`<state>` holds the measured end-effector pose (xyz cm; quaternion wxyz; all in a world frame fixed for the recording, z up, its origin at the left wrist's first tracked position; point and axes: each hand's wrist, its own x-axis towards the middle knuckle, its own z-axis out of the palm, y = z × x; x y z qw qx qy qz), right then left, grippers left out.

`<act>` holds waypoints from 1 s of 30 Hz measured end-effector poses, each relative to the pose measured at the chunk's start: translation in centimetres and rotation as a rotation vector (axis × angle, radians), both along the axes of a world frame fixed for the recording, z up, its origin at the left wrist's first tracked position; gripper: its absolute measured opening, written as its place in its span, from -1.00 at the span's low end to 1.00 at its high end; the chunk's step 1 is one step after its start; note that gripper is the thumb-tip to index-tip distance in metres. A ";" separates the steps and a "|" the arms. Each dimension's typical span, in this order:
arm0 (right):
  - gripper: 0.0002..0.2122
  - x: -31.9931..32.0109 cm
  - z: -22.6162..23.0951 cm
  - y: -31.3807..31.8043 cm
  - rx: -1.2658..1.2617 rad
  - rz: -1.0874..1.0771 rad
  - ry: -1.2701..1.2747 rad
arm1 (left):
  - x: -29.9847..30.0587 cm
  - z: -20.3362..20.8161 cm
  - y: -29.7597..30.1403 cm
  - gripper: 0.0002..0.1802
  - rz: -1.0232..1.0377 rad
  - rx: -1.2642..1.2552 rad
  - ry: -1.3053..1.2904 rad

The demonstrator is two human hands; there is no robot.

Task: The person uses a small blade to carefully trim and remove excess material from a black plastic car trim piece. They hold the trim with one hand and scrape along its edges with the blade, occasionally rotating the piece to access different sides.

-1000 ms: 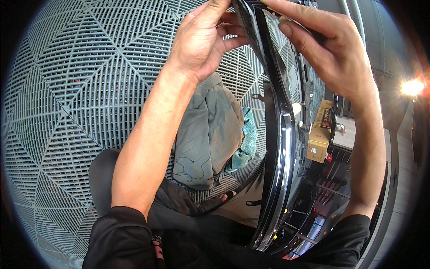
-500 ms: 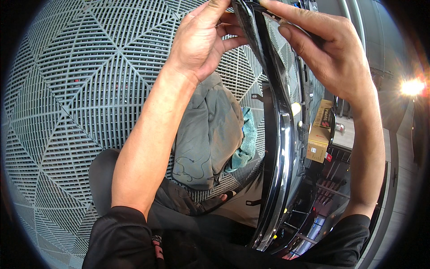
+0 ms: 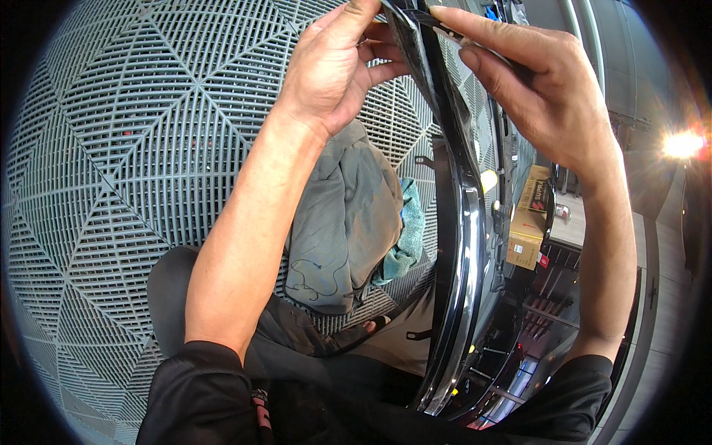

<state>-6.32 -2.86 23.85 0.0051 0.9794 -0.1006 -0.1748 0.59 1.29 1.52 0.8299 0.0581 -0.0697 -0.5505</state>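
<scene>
Fingers of the bare left hand point(image 3: 326, 78) grip the long, curved, glossy-black trim point(image 3: 464, 245) between the hands, seemingly to steady it while the bare right hand point(image 3: 538, 89) pinches perhaps a thin dark strip point(image 3: 452, 34).

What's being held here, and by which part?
The left hand holds the black panel by its left edge, up top; the right hand pinches a slim thing, part unclear.

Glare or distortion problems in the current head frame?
Head view: the lamp at right flares into a starburst; head view: bright reflections streak the glossy black trim; head view: fisheye bends the floor grating near the darkened rim.
</scene>
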 end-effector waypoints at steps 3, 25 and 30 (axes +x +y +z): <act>-0.60 -0.1 -0.4 0.2 0.013 0.028 -0.014 | 0.1 0.0 0.1 -0.49 -0.008 0.008 -0.014; -0.65 -2.3 -1.0 -0.4 -0.079 0.024 -0.150 | 0.1 0.5 0.4 -0.51 -0.015 0.014 -0.066; -0.66 -1.9 -2.0 -0.6 -0.102 0.198 -0.263 | 0.1 0.7 0.4 -0.51 -0.036 0.076 -0.022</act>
